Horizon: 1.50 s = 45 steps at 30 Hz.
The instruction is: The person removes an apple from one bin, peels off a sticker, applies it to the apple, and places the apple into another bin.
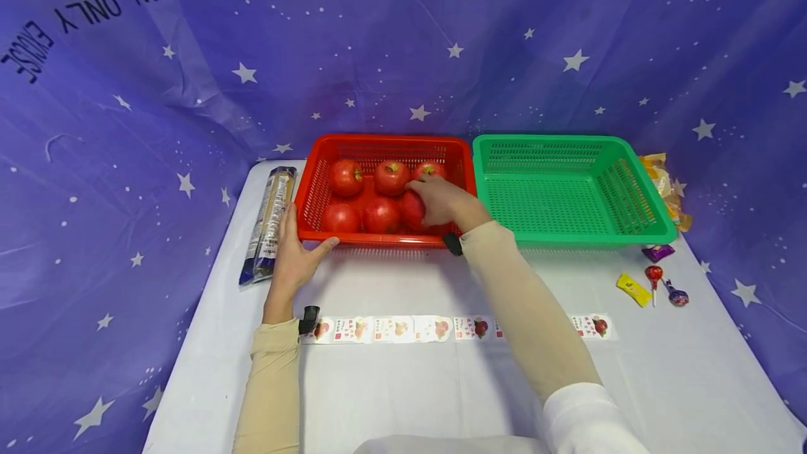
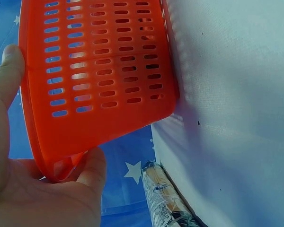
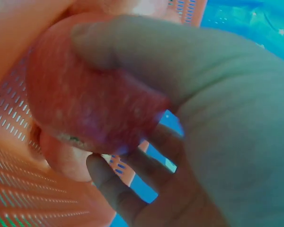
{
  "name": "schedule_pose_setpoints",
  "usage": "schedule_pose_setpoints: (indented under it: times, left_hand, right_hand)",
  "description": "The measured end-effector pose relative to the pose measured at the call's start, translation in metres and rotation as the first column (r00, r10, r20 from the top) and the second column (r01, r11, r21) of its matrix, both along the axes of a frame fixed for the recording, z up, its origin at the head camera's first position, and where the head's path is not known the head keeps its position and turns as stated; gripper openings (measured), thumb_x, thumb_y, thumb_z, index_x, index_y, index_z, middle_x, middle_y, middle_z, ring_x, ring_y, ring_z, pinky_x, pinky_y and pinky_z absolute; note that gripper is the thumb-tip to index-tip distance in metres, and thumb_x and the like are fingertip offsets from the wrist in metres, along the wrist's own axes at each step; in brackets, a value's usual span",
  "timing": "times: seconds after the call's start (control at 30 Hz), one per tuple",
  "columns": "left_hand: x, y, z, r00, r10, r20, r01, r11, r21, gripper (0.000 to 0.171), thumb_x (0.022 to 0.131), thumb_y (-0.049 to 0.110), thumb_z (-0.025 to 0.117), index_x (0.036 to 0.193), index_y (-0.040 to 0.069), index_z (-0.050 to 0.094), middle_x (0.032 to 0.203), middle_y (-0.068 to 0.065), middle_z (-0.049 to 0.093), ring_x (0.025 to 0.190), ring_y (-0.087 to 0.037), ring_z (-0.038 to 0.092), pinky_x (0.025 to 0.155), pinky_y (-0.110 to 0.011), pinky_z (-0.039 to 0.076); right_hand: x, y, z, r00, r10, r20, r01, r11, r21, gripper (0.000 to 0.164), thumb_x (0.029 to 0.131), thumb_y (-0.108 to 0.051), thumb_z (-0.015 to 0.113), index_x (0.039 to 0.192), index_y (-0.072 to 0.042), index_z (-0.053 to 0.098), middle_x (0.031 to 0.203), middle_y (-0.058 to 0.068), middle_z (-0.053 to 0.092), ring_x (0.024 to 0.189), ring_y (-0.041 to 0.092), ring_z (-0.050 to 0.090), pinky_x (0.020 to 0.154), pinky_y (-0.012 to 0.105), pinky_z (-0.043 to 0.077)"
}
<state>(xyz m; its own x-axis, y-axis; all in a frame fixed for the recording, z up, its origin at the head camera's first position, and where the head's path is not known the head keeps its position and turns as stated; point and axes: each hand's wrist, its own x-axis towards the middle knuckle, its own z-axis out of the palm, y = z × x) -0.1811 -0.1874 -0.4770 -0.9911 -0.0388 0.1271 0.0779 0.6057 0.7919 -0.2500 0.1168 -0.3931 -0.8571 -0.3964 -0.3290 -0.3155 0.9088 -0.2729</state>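
Note:
Several red apples (image 1: 381, 214) lie in a red plastic basket (image 1: 391, 238). At the basket's front left corner, my left hand (image 1: 296, 258) holds the rim, thumb along the front and fingers round the side. The left wrist view shows this hand (image 2: 47, 198) pinching the corner of the perforated basket (image 2: 104, 127). Inside the basket's right end, my right hand (image 1: 439, 200) grips one apple (image 1: 412, 210). Close up in the right wrist view, thumb and fingers are curled about this apple (image 3: 85, 90), and another apple (image 3: 64, 158) shows below it.
A green basket (image 1: 542, 205) stands right of the red one. Blue-ended packages (image 1: 270, 226) lie at left, an orange-yellow bag (image 1: 667, 188) at far right. Wrapped candy (image 1: 633, 290) and lollipops (image 1: 653, 273) lie nearby. A row of fruit labels (image 1: 394, 328) crosses the white table.

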Motion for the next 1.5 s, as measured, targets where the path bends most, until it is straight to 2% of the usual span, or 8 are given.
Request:
schedule_pose_setpoints:
  times: [0.2,0.37,0.6,0.77,0.83,1.1,1.33,1.5]
  left_hand:
    - [-0.001,0.001,-0.001,1.000,-0.001,-0.003,0.001,1.000,0.004,0.115,0.073,0.050,0.079,0.156,0.015,0.006,0.163,-0.005,0.002,0.149,-0.032,0.007,0.116,-0.060,0.017]
    - [-0.001,0.001,-0.001,1.000,0.001,-0.002,-0.001,1.000,0.004,0.115,0.073,0.050,0.079,0.156,0.016,0.006,0.163,-0.005,0.001,0.149,-0.032,0.006,0.116,-0.060,0.017]
    - [-0.001,0.002,0.000,1.000,0.011,-0.002,-0.011,1.000,-0.001,0.114,0.074,0.048,0.079,0.156,0.017,0.006,0.163,-0.007,0.003,0.150,-0.030,0.006,0.116,-0.059,0.017]
    - [-0.001,0.004,-0.001,1.000,0.009,-0.001,-0.009,1.000,-0.004,0.114,0.074,0.048,0.079,0.156,0.018,0.007,0.163,-0.005,0.003,0.150,-0.029,0.006,0.117,-0.058,0.017]
    - [0.000,0.005,-0.002,1.000,0.012,0.005,-0.012,1.000,-0.001,0.114,0.074,0.049,0.079,0.156,0.019,0.006,0.163,-0.004,0.002,0.150,-0.029,0.006,0.117,-0.057,0.017]
    - [0.001,0.001,-0.003,0.999,0.026,0.023,-0.026,0.999,0.026,0.114,0.074,0.050,0.079,0.156,0.020,0.006,0.163,-0.006,0.002,0.149,-0.031,0.009,0.117,-0.058,0.018]
    - [-0.001,0.001,-0.004,1.000,0.022,0.013,-0.023,0.999,0.029,0.113,0.074,0.049,0.079,0.156,0.020,0.006,0.162,-0.006,0.003,0.149,-0.032,0.011,0.117,-0.057,0.017]
    - [-0.001,0.002,-0.004,1.000,0.020,0.005,-0.021,0.999,0.027,0.113,0.074,0.048,0.079,0.156,0.021,0.006,0.163,-0.005,0.003,0.149,-0.031,0.011,0.117,-0.057,0.017]
  right_hand:
    - [0.010,0.010,0.005,0.999,-0.037,-0.038,0.031,0.989,-0.147,0.081,0.074,-0.024,0.078,0.145,-0.023,0.038,0.152,0.011,0.030,0.136,0.029,0.034,0.098,0.049,0.048]
    - [0.026,0.022,0.009,0.990,-0.080,-0.114,0.036,0.937,-0.347,0.080,0.073,-0.032,0.080,0.141,-0.024,0.039,0.145,0.005,0.036,0.126,0.026,0.045,0.094,0.050,0.050]
    - [0.076,0.051,0.007,0.976,-0.173,-0.132,0.045,0.754,-0.656,0.081,0.073,-0.030,0.082,0.141,-0.022,0.039,0.138,0.000,0.044,0.119,0.021,0.051,0.091,0.045,0.053]
    - [0.128,0.073,0.005,0.966,-0.240,-0.097,0.069,0.600,-0.797,0.081,0.072,-0.016,0.085,0.139,-0.015,0.040,0.139,0.002,0.046,0.125,0.020,0.048,0.100,0.042,0.048]
    - [0.150,0.080,0.006,0.959,-0.265,-0.103,0.070,0.570,-0.818,0.082,0.071,-0.010,0.085,0.140,-0.011,0.040,0.140,0.004,0.046,0.128,0.020,0.046,0.103,0.037,0.046]
    - [0.206,0.106,-0.018,0.922,-0.361,-0.138,0.089,0.546,-0.833,0.081,0.067,0.003,0.084,0.136,0.002,0.039,0.139,0.011,0.046,0.127,0.009,0.046,0.100,0.014,0.042]
    - [0.214,0.119,-0.047,0.910,-0.409,-0.063,0.179,0.526,-0.831,0.080,0.069,0.003,0.083,0.135,0.002,0.038,0.138,0.011,0.045,0.128,0.022,0.046,0.101,0.015,0.042]
    - [0.210,0.124,-0.063,0.905,-0.424,-0.045,0.227,0.569,-0.790,0.080,0.070,0.000,0.083,0.136,0.000,0.036,0.138,0.012,0.045,0.130,0.033,0.046,0.104,0.032,0.044]
